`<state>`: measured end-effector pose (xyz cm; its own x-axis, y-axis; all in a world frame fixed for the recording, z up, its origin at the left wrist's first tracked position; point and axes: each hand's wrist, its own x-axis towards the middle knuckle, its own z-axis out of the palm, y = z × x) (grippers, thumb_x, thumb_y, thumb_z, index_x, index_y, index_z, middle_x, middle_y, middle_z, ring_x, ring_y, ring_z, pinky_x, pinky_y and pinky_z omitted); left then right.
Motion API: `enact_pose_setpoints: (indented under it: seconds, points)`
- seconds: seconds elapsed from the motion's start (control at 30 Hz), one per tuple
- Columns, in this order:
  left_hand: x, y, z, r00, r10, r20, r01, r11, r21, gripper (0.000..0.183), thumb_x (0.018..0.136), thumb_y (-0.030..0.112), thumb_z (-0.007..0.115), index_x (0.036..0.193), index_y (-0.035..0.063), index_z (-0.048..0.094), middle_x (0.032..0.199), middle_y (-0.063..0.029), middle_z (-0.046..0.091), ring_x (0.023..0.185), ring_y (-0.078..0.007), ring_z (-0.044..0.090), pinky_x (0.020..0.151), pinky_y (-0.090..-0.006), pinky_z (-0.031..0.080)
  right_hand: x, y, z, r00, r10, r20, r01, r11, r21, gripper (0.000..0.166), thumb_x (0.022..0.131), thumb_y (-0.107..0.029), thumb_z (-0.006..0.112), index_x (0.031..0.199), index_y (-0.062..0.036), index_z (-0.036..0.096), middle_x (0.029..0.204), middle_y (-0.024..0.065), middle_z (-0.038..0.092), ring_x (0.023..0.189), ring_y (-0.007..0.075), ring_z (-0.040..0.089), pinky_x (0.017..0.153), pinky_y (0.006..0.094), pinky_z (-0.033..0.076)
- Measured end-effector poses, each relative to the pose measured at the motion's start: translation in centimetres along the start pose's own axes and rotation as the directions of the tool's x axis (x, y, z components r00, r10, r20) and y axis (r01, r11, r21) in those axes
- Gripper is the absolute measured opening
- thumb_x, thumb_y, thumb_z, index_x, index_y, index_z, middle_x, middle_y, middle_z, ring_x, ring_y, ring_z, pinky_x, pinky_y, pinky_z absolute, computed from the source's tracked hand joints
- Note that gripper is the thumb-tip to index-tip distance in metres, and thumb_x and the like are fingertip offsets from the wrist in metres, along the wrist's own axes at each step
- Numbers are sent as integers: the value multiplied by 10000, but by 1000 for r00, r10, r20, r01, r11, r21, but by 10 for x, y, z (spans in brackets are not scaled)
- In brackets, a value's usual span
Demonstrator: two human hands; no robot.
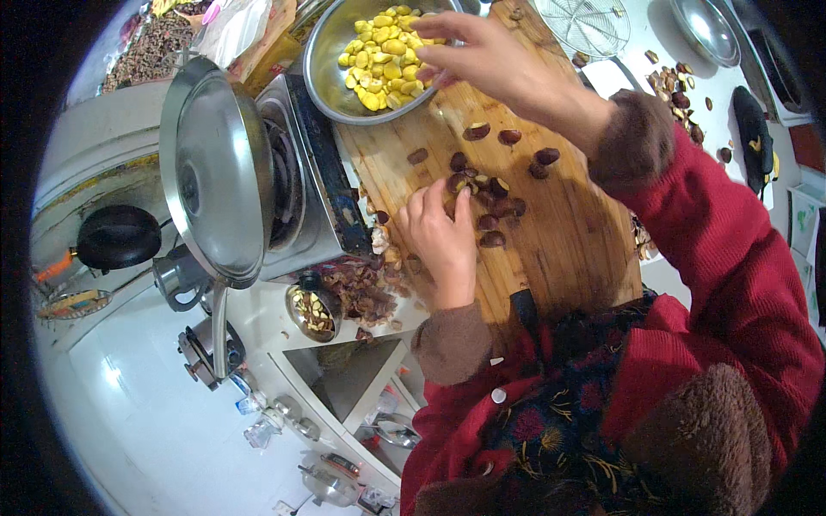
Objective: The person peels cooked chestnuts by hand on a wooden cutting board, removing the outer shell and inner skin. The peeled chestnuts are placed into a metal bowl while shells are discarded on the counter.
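Note:
My right hand (474, 55) is over the right rim of a steel bowl (322, 84), fingers apart and nothing visible in them. Inside the bowl lies a heap of yellow peeled chestnuts (387, 58). On the wooden cutting board (568, 258), my left hand (442, 235) rests against a cluster of brown-shelled chestnuts (500, 206), some cut to show pale flesh. Its thumb and fingertips are around a piece there; whether they grip it is unclear. Near the board's front edge is a black handle (524, 309), partly hidden by my clothing.
Left of the board stands a gas stove (303, 251) bearing a lidded pan (219, 168). Shell scraps (361, 290) lie beside a tilted container of chestnut pieces (313, 313). Right of the board are more shells (677, 97), a wire strainer (584, 26) and a metal lid (706, 32).

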<state>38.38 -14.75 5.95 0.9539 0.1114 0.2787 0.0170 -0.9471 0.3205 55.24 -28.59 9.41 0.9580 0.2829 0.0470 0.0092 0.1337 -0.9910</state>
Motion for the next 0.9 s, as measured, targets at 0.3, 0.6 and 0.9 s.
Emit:
enact_pose_setpoints:
  seconds: [0.3,0.6,0.9]
  points:
    - [-6,5,7,930,-321,178,366,781,-505,177,887,140,633,1000,5,627,851,-51,625,788,-171,586,710,-291,473,-163,25,-35,966,236,106,-220,964,-149,272,885,-88,606,1149,-21,604,1002,66,635,830,113,633,714,245,518]
    - [-17,101,-67,837,-309,452,505,119,-855,189,954,175,560,1068,25,534,938,-50,610,780,-84,554,640,-217,438,-181,-36,-45,968,-153,200,183,973,-143,444,773,-40,722,1199,-39,595,1040,96,646,878,163,640,727,256,517]
    - [-52,128,-82,834,-170,525,533,3,-846,134,921,75,586,1035,4,571,997,-77,622,928,-140,594,857,-281,466,-212,-68,-56,912,-365,186,409,794,-450,430,703,-79,724,1119,-68,614,832,97,556,788,264,594,649,324,491]
